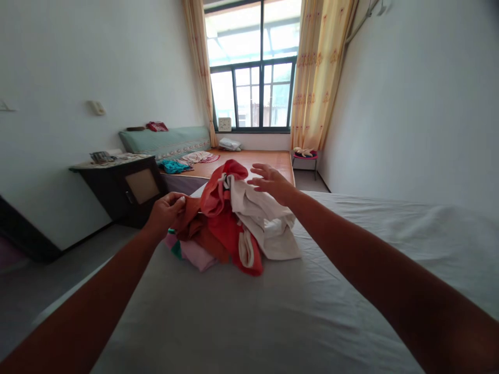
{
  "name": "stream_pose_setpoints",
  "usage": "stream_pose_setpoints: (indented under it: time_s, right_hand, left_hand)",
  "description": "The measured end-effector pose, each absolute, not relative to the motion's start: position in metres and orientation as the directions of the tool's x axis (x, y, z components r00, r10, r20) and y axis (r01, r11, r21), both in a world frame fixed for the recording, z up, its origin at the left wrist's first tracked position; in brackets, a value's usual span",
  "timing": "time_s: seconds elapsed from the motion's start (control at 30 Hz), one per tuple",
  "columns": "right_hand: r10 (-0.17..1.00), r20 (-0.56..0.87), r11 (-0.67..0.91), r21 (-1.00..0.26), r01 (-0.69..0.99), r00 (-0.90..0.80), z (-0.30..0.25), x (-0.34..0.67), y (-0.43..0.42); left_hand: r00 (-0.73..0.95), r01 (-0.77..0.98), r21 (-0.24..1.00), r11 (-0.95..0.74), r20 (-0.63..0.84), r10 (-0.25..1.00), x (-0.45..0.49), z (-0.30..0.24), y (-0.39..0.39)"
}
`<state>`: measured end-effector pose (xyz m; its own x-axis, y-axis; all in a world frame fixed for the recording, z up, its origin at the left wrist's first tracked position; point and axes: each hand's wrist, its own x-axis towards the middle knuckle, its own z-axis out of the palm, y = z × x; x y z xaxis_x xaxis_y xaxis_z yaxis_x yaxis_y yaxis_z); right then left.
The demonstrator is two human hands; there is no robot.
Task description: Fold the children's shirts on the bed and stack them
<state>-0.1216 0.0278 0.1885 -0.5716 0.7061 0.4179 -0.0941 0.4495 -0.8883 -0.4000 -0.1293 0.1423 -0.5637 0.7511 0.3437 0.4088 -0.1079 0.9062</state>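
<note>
A heap of crumpled clothes lies on the white sheet (pixel 249 317) in front of me. My left hand (pixel 167 210) pinches the edge of a rust-brown garment (pixel 198 231) at the heap's left side. Above the right part of the heap, my right hand (pixel 273 182) has its fingers spread and holds nothing. Just below it is a cream-white garment (pixel 261 208). Red clothing (pixel 234 236) bunches up in the middle, and a pink piece (pixel 197 254) with some green sticks out at the lower left. How the pieces overlap underneath is hidden.
Beyond the sheet stands a bed with a tan mat (pixel 253 158), with a turquoise cloth (pixel 173 166) near its left side. A dark cabinet (pixel 136 187) is at the left. A small stool (pixel 306 156) stands near the curtain (pixel 315 78) by the window.
</note>
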Motion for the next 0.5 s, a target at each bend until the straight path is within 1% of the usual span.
stream_pose_setpoints:
  time_s: [0.07,0.13,0.2,0.27,0.33,0.37,0.4,0.43,0.47,0.5]
  right_hand:
    - [0.715,0.334,0.472,-0.878,0.072,-0.614,0.173,-0.104,0.037]
    - [0.724,0.234,0.506,-0.819,0.269,-0.649,0.153,-0.083,0.049]
    - [0.705,0.178,0.589,-0.685,0.428,-0.686,0.130,-0.064,0.059]
    - [0.713,0.164,0.645,-0.533,0.547,-0.682,0.107,-0.052,0.065]
    - [0.750,0.185,0.637,-0.456,0.621,-0.634,0.093,-0.050,0.068]
    - [0.769,0.202,0.624,-0.440,0.645,-0.607,0.092,-0.052,0.070]
    - [0.776,0.234,0.618,-0.467,0.633,-0.585,0.097,-0.056,0.073]
    - [0.773,0.280,0.620,-0.525,0.583,-0.570,0.109,-0.062,0.076]
    - [0.758,0.325,0.632,-0.577,0.517,-0.565,0.127,-0.067,0.080]
    - [0.737,0.433,0.639,-0.696,0.328,-0.519,0.150,-0.073,0.083]
  left_hand:
    - [-0.547,0.401,0.912,-0.083,0.312,0.777,-0.406,0.136,-0.136]
    - [-0.525,0.410,0.911,-0.050,0.281,0.804,-0.410,0.128,-0.143]
    - [-0.505,0.429,0.903,-0.035,0.272,0.819,-0.411,0.123,-0.147]
    - [-0.487,0.456,0.889,-0.043,0.290,0.824,-0.408,0.121,-0.148]
    - [-0.462,0.488,0.871,-0.056,0.312,0.830,-0.402,0.122,-0.147]
    - [-0.449,0.501,0.863,-0.058,0.317,0.835,-0.399,0.123,-0.147]
    - [-0.438,0.510,0.858,-0.058,0.317,0.841,-0.397,0.124,-0.147]
    - [-0.428,0.515,0.856,-0.056,0.313,0.848,-0.395,0.124,-0.146]
    - [-0.419,0.516,0.855,-0.054,0.307,0.855,-0.394,0.124,-0.146]
    - [-0.416,0.514,0.856,-0.051,0.301,0.858,-0.394,0.124,-0.147]
